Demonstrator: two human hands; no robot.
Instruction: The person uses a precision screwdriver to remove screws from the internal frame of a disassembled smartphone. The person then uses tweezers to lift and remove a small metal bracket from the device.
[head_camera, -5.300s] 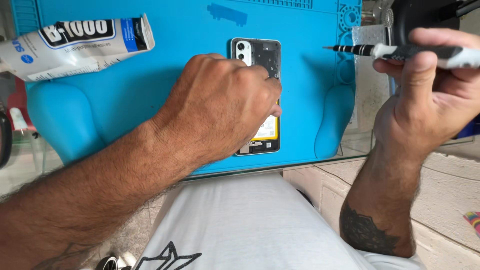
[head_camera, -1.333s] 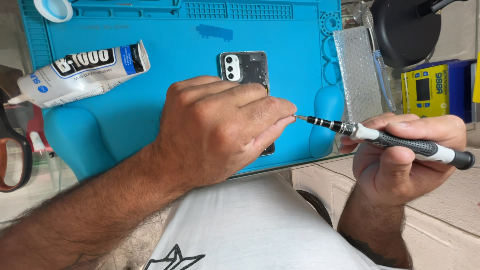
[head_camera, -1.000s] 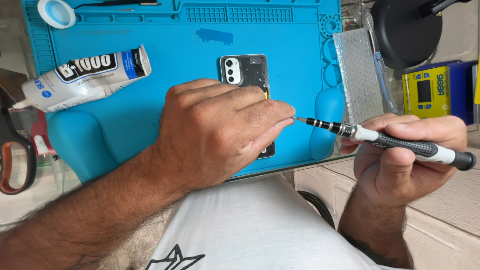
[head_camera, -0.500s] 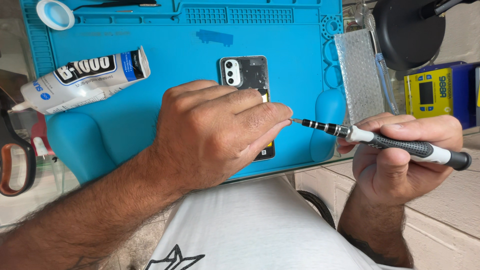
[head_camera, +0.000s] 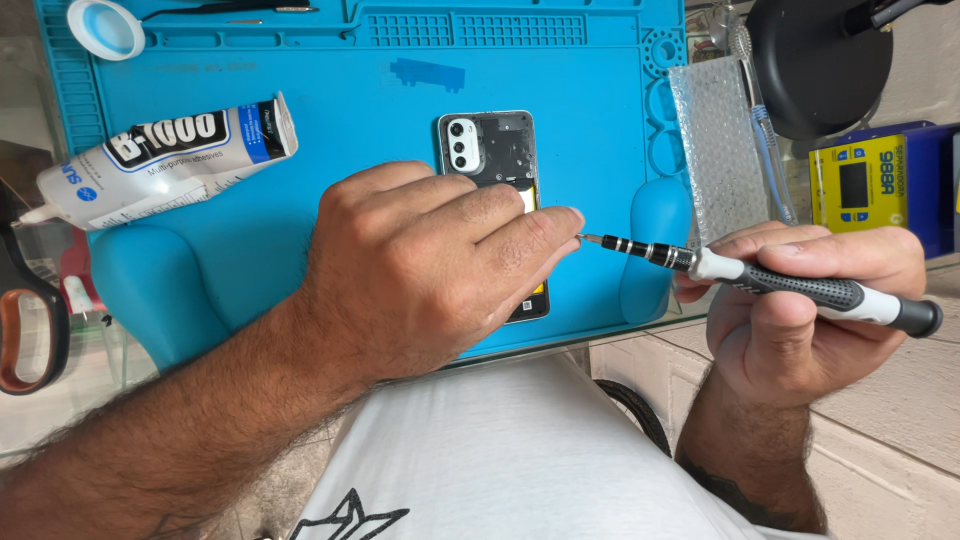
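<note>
1. Blue silicone repair mat (head_camera: 330, 150) is lying on the worktop, taking up most of the view; raised pads are sitting at its near corners.
2. Left hand (head_camera: 420, 270) is resting on the mat, covering the lower half of the opened smartphone (head_camera: 492, 150); its grip is pressed together, fingertips bunched at the phone's right edge, and whether they are pinching anything I cannot tell.
3. Right hand (head_camera: 800, 310) is hovering off the mat's right edge, its grip wrapping around the precision screwdriver (head_camera: 760, 280) handle, thumb lying on top.
4. Adhesive tube (head_camera: 165, 160), white with a black and blue label, is lying tilted on the mat's left part, nozzle pointing left.
5. Bubble-wrap pouch (head_camera: 718, 150) is lying just beside the mat's right edge.
6. Smartphone is lying back-side up in the mat's middle, back cover off, camera cluster at the top left.
7. Screwdriver is pointing left, nearly level; its tip is meeting the left fingertips (head_camera: 565, 222).
8. Small white round cup (head_camera: 105, 28) is sitting at the mat's far left corner.
</note>
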